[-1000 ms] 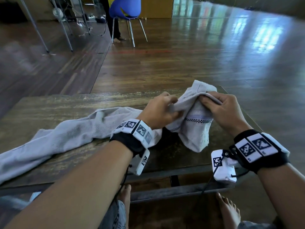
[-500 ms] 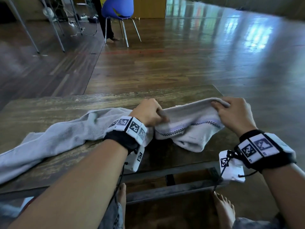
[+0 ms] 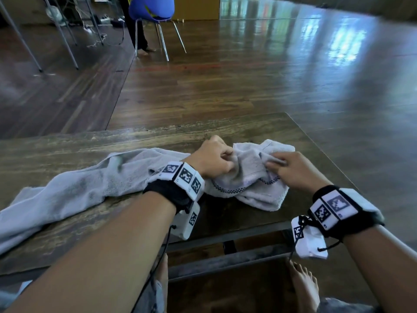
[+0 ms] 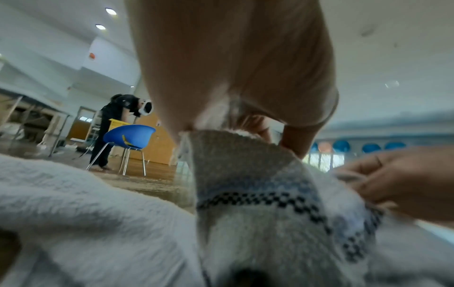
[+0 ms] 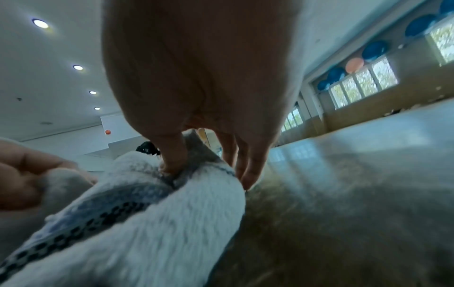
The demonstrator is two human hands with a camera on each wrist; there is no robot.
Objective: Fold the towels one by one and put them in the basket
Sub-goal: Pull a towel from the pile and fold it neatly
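A long pale grey towel (image 3: 94, 184) with a dark checkered band (image 3: 228, 188) lies across the wooden table (image 3: 158, 136), stretched out to the left and bunched at the right end. My left hand (image 3: 216, 161) grips a fold of the bunched end. My right hand (image 3: 291, 170) pinches the towel's edge just to its right. In the left wrist view the towel (image 4: 245, 223) rises up into my curled fingers. In the right wrist view my thumb presses into the towel (image 5: 152, 213). No basket is in view.
The table's right edge (image 3: 316, 150) lies close to my right hand. A blue chair (image 3: 151, 10) stands far back on the wooden floor with a person's legs (image 3: 140, 37) behind it. My bare feet (image 3: 302, 285) rest under the table.
The raised towel end has come down onto the table. My hands, spread apart half a second ago, have drawn close together over the bunched end.
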